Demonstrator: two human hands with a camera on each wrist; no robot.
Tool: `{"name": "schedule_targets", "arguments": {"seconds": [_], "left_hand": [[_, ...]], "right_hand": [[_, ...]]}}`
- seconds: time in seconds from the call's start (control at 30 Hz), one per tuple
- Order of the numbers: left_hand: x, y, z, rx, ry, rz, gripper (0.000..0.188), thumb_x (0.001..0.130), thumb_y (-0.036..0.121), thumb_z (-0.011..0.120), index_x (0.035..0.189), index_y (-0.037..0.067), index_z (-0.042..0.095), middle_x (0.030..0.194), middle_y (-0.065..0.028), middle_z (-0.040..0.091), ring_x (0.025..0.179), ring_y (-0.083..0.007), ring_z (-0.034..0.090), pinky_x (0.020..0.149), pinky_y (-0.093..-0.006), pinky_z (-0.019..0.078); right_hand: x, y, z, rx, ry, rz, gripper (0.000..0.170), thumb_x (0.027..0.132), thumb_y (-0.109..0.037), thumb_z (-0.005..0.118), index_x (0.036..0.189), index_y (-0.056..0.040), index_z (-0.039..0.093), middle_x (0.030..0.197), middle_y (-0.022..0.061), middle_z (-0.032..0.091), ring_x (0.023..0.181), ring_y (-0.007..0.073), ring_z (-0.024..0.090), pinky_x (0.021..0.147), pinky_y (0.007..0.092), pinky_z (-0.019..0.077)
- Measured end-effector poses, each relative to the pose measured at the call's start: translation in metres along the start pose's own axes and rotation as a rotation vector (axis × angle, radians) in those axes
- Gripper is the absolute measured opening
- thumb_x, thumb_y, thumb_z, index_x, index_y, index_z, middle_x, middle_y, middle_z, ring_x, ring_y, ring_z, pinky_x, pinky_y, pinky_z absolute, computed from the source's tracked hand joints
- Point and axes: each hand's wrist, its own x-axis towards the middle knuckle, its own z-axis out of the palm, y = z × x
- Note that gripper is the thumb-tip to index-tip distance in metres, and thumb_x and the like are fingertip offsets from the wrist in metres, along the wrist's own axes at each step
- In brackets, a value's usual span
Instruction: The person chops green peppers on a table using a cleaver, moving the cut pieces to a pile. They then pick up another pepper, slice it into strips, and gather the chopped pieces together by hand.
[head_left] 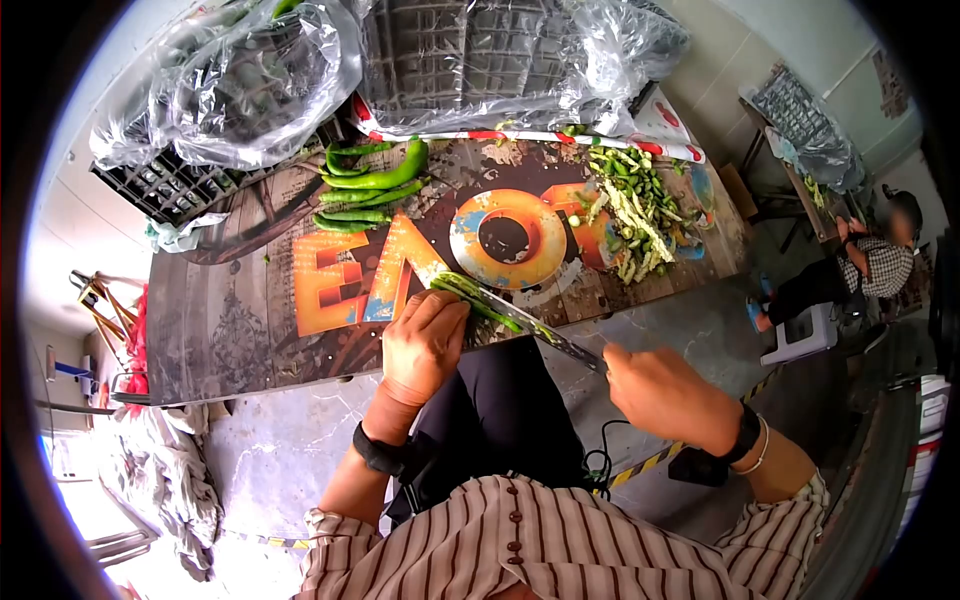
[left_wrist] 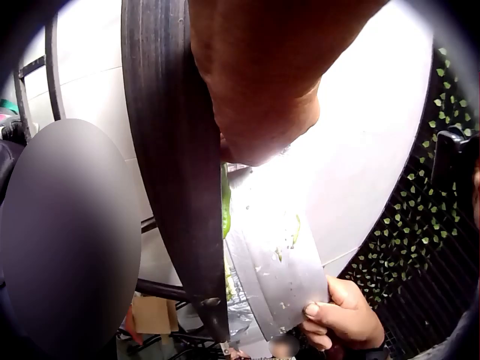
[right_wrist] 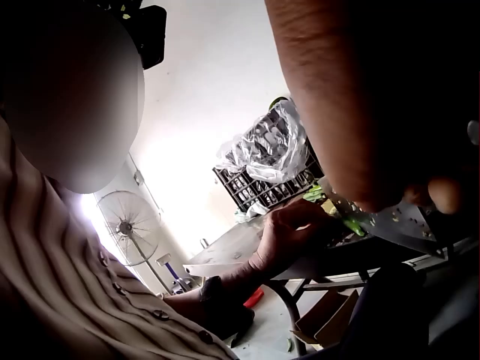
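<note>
My left hand [head_left: 425,335] grips green peppers [head_left: 456,284] at the front edge of the printed wooden table [head_left: 225,335], its fingers bent over them. Held by its handle in my right hand [head_left: 665,392] is a broad cleaver [left_wrist: 281,262], whose blade lies right beside the peppers and is flecked with green bits. Beyond the left hand are several whole long green peppers [head_left: 385,180]. A heap of chopped pepper pieces [head_left: 635,205] is spread on the right part of the table. In the left wrist view, the forearm hides most of the left hand.
Black crates [head_left: 185,195] and clear plastic bags [head_left: 240,90] line the table's back. To the right, another person [head_left: 880,262] sits on a white stool [head_left: 805,335] by a second table. A standing fan [right_wrist: 126,226] appears in the right wrist view, and a cardboard box [right_wrist: 326,321] below the table.
</note>
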Motion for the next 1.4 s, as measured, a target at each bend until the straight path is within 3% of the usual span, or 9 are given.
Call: {"name": "schedule_targets", "arguments": {"seconds": [0.23,0.43,0.53,0.67,0.73,1.03,1.23,1.3,1.4], "left_hand": [[0.001,0.000,-0.002,0.031,-0.029,0.011,0.015,0.077,0.002,0.071,0.091,0.007,0.068,0.093,-0.0037,0.064,0.083,-0.0231,0.063,0.070,-0.0335,0.0531],[0.010,0.001,-0.008,-0.019,0.015,-0.078,0.021,0.076,0.000,0.072,0.096,0.006,0.068,0.095,-0.0066,0.065,0.083,-0.0286,0.064,0.072,-0.0362,0.0524],[0.023,0.004,-0.016,-0.053,-0.038,-0.135,0.029,0.078,-0.001,0.067,0.106,0.006,0.067,0.106,-0.0102,0.064,0.095,-0.0326,0.062,0.081,-0.0395,0.0511],[0.030,0.005,-0.013,-0.055,-0.055,-0.136,0.030,0.077,-0.001,0.068,0.106,0.006,0.067,0.106,-0.0090,0.064,0.098,-0.0314,0.061,0.085,-0.0394,0.0501],[0.027,0.002,-0.007,-0.019,-0.097,-0.024,0.031,0.075,0.000,0.070,0.106,0.005,0.067,0.106,-0.0076,0.064,0.097,-0.0302,0.061,0.087,-0.0391,0.0494],[0.010,-0.003,0.000,-0.181,-0.050,-0.156,0.021,0.076,0.002,0.073,0.096,0.002,0.068,0.099,-0.0101,0.063,0.094,-0.0309,0.061,0.086,-0.0387,0.0492],[0.008,0.000,-0.003,-0.190,-0.054,-0.178,0.026,0.074,0.002,0.073,0.099,0.002,0.067,0.104,-0.0105,0.062,0.096,-0.0318,0.061,0.085,-0.0396,0.0495],[0.006,-0.003,-0.003,-0.177,-0.058,-0.177,0.027,0.073,0.002,0.073,0.099,0.003,0.066,0.104,-0.0105,0.062,0.096,-0.0320,0.060,0.085,-0.0397,0.0495],[0.003,-0.003,-0.002,-0.157,-0.065,-0.173,0.026,0.072,0.002,0.073,0.097,0.003,0.065,0.103,-0.0106,0.061,0.096,-0.0326,0.060,0.084,-0.0399,0.0494]], "right_hand": [[-0.024,0.005,0.002,0.060,-0.013,0.112,0.018,0.086,-0.008,0.060,0.087,0.0011,0.045,0.062,0.0207,0.055,0.062,0.0437,0.056,0.055,0.0493,0.0439],[-0.034,0.008,0.006,0.232,0.105,0.154,0.016,0.087,-0.006,0.058,0.086,0.0034,0.045,0.066,0.0246,0.054,0.064,0.0476,0.053,0.056,0.0485,0.0420],[-0.034,0.008,0.007,0.349,0.152,0.188,0.018,0.090,-0.008,0.057,0.083,0.0024,0.044,0.065,0.0274,0.052,0.063,0.0482,0.053,0.055,0.0498,0.0419],[-0.031,0.008,0.009,0.405,0.155,0.286,0.019,0.091,-0.008,0.057,0.083,0.0033,0.043,0.065,0.0279,0.052,0.061,0.0483,0.052,0.053,0.0466,0.0407],[-0.031,0.010,0.012,0.413,0.156,0.291,0.020,0.091,-0.008,0.057,0.083,0.0035,0.043,0.064,0.0277,0.052,0.060,0.0482,0.051,0.052,0.0457,0.0405],[-0.028,0.015,0.019,0.446,0.212,0.258,0.020,0.090,-0.006,0.058,0.081,0.0039,0.042,0.062,0.0241,0.052,0.055,0.0439,0.048,0.050,0.0418,0.0393],[-0.019,0.014,0.028,0.555,0.215,0.320,0.022,0.091,-0.006,0.059,0.080,0.0038,0.043,0.061,0.0208,0.049,0.048,0.0324,0.049,0.049,0.0391,0.0390],[-0.016,0.019,0.033,0.592,0.217,0.324,0.019,0.092,-0.008,0.058,0.083,0.0034,0.046,0.060,0.0143,0.050,0.047,0.0198,0.051,0.048,0.0349,0.0400],[-0.003,0.004,0.025,0.725,0.243,0.367,0.015,0.094,-0.009,0.056,0.087,0.0028,0.050,0.059,0.0066,0.052,0.048,0.0111,0.052,0.046,0.0302,0.0409]]}}
